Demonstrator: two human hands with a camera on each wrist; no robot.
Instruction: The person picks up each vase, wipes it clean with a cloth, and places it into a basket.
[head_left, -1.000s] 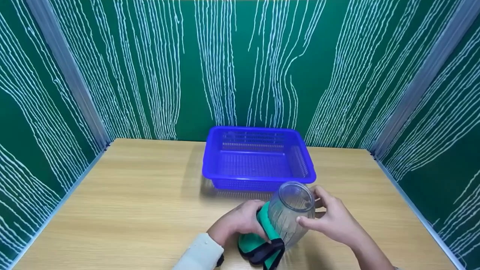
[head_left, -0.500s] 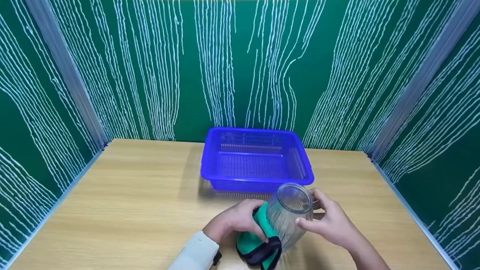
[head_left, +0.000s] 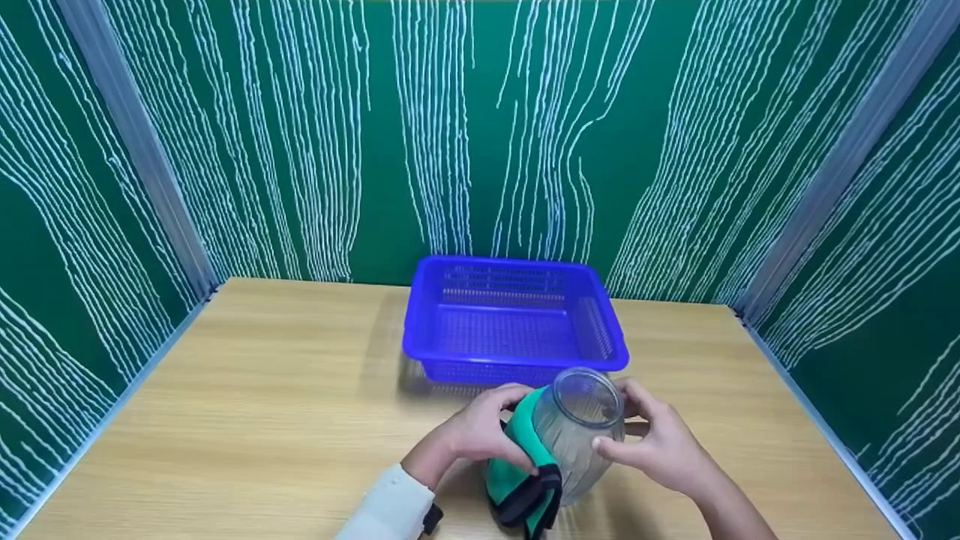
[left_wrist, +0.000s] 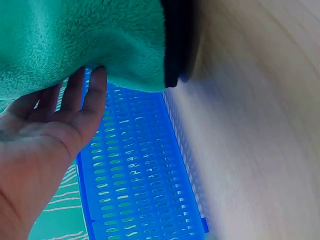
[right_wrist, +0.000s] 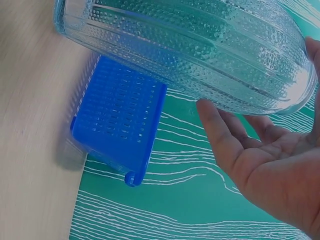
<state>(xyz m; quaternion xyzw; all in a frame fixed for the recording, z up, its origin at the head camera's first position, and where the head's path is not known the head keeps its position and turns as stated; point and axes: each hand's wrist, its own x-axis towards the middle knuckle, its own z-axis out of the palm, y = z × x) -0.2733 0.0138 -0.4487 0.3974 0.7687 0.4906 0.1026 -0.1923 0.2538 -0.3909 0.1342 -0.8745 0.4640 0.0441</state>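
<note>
Items as I log them from my remote views, nearest first.

Sleeve (head_left: 394, 506): one, pale, on the left forearm; a small black piece (head_left: 433, 519) shows beside its cuff.

Left hand (head_left: 480, 431): its grip holds the cloth, thumb over the near face, fingers reaching behind it.

Cloth (head_left: 534, 442): one, green, plush, edged in black. It lies folded between the left hand and the jar, against the jar's side, with its black-edged end hanging toward me.

Jar (head_left: 579, 442): one, clear glass, ribbed and pebbled, mouth up. I cannot tell whether its base touches the surface.

Right hand (head_left: 664, 442): its grip holds the jar from the right, thumb on the near side, fingers on the far side.

Surface (head_left: 262, 405): one, light wood grain, beneath everything listed.

Basket (head_left: 517, 360): one, blue plastic, slotted walls, standing on the surface just beyond the jar, near the back edge.

Wall (head_left: 495, 135): green, with wavering white lines; a grey post stands at each back corner, left post (head_left: 139, 142) and right post (head_left: 829, 165).
</note>
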